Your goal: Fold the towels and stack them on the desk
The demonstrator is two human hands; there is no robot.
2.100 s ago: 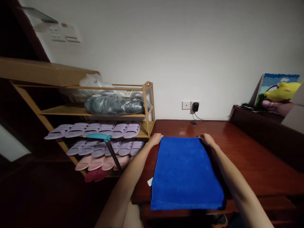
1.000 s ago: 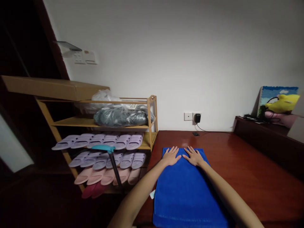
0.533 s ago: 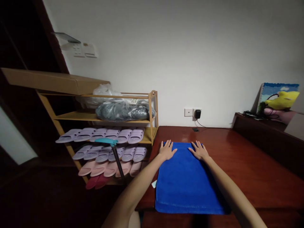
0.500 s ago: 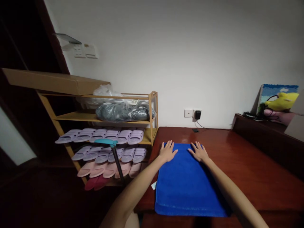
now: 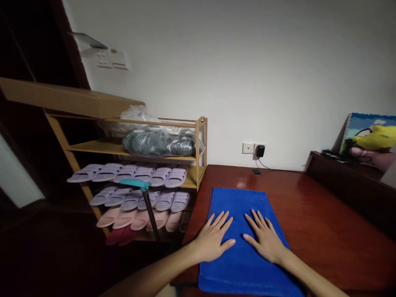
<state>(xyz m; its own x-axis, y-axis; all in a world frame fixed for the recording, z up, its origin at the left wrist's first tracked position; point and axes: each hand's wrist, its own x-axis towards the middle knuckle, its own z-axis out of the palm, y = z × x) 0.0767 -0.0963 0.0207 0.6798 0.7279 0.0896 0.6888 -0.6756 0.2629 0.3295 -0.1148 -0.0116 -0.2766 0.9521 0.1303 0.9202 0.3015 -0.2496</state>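
A blue cloth, which looks like a folded towel (image 5: 239,200), lies flat on the reddish-brown table (image 5: 324,222), its near end hanging at the table's front edge. On the left half of the towel rests my left hand (image 5: 214,239), palm down with the fingers spread. My right hand (image 5: 265,239) lies the same way on the right half. A strip of blue shows between the two thumbs. Neither hand grips anything.
Left of the table stands a wooden rack (image 5: 198,165) with rows of lilac slippers (image 5: 176,176) and a cardboard box (image 5: 99,105) on top. A teal-topped pole (image 5: 151,214) rises before it. A black plug adapter (image 5: 260,151) sits in the wall; a yellow plush toy (image 5: 375,138) is at right.
Both hands have slid from the towel's far end toward me, to about its middle, staying flat with fingers spread. The view has shifted slightly.
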